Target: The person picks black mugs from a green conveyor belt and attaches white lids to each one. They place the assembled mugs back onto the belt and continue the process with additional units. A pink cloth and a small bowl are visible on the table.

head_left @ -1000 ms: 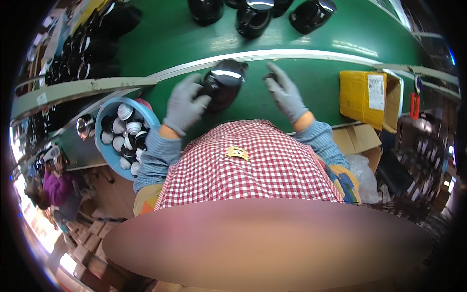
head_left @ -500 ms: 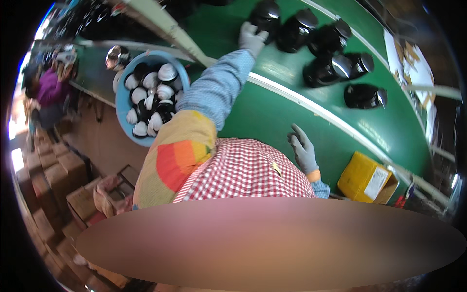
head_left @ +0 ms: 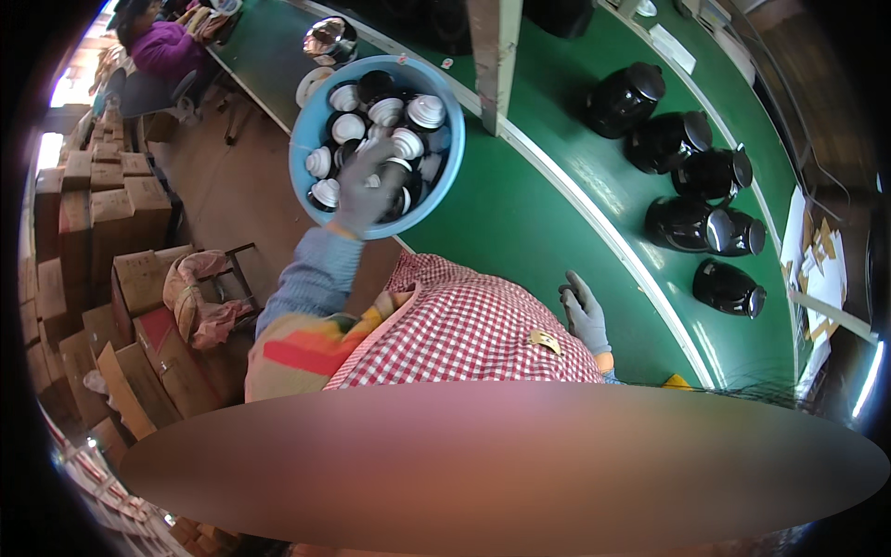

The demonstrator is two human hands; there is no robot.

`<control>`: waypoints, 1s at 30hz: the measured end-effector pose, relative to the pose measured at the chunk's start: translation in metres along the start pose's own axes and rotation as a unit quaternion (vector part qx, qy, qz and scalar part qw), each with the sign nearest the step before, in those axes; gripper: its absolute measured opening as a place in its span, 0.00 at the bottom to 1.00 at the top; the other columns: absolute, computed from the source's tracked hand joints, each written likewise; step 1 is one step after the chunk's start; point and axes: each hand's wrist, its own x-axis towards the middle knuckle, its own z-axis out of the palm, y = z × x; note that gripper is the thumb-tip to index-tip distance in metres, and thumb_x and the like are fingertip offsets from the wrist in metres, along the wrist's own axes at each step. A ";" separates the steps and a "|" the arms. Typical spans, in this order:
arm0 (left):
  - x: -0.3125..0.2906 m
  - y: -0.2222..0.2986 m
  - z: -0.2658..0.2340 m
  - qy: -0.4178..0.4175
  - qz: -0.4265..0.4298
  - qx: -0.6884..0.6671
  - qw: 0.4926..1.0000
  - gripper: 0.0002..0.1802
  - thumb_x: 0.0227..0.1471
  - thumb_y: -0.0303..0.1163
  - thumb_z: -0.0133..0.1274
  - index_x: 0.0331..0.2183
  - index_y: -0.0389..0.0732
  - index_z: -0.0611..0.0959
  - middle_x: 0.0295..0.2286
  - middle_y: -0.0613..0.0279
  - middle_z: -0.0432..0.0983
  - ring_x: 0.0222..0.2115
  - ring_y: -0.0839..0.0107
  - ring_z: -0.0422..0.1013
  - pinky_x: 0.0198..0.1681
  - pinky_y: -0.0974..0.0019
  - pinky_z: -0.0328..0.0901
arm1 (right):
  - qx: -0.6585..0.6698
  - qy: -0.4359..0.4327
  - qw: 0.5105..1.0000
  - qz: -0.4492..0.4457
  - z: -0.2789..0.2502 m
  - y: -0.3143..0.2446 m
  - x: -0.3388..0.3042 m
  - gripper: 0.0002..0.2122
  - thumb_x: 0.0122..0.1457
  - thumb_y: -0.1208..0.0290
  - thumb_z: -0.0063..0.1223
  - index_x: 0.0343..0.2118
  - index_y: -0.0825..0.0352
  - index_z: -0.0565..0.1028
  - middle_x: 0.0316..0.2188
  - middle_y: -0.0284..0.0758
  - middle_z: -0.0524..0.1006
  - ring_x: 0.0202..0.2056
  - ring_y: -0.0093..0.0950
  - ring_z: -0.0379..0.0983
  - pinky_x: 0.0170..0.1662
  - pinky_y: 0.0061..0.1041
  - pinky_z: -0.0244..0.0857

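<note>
1. Left hand [head_left: 365,190] was down among white-and-black ringed pieces [head_left: 427,112] in the blue basin [head_left: 456,148]; blurred, so grip could not be told.
2. Right hand [head_left: 586,316] was near the green bench [head_left: 501,209], fingers loosely parted.
3. Glossy black jars [head_left: 727,288] sat rightward on it, apart from both hands.

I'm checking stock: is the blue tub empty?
Not empty: black and white pieces crowd the tub beneath the left hand; their depth is hidden.

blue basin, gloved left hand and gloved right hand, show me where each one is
blue basin [head_left: 458,139]: head view, right side of the rim
gloved left hand [head_left: 365,191]: head view, middle of the blurred hand
gloved right hand [head_left: 587,318]: head view, middle of the hand
</note>
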 end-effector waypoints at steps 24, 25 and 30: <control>-0.208 -0.069 -0.111 -0.035 -0.176 0.169 0.969 0.11 0.53 0.25 0.56 0.40 0.38 0.79 0.37 0.60 0.79 0.38 0.67 0.77 0.44 0.64 0.72 | -0.202 -0.143 0.969 -0.021 0.081 -0.009 0.050 0.27 0.67 0.61 0.54 0.66 0.68 0.66 0.58 0.42 0.76 0.57 0.28 0.74 0.59 0.25 0.66; -0.217 -0.075 -0.132 -0.007 -0.237 0.063 0.969 0.10 0.53 0.25 0.56 0.40 0.40 0.80 0.37 0.62 0.79 0.38 0.68 0.77 0.44 0.65 0.72 | -0.203 -0.143 0.968 -0.021 0.079 -0.003 0.058 0.27 0.67 0.61 0.54 0.66 0.68 0.66 0.58 0.42 0.76 0.56 0.29 0.74 0.59 0.26 0.66; -0.201 -0.133 -0.221 0.300 -0.357 -0.456 0.758 0.13 0.51 0.23 0.54 0.41 0.42 0.80 0.39 0.66 0.79 0.40 0.69 0.76 0.47 0.66 0.72 | -0.206 -0.114 0.972 -0.017 0.091 -0.019 0.080 0.27 0.67 0.62 0.55 0.65 0.69 0.66 0.59 0.44 0.76 0.57 0.30 0.74 0.59 0.26 0.66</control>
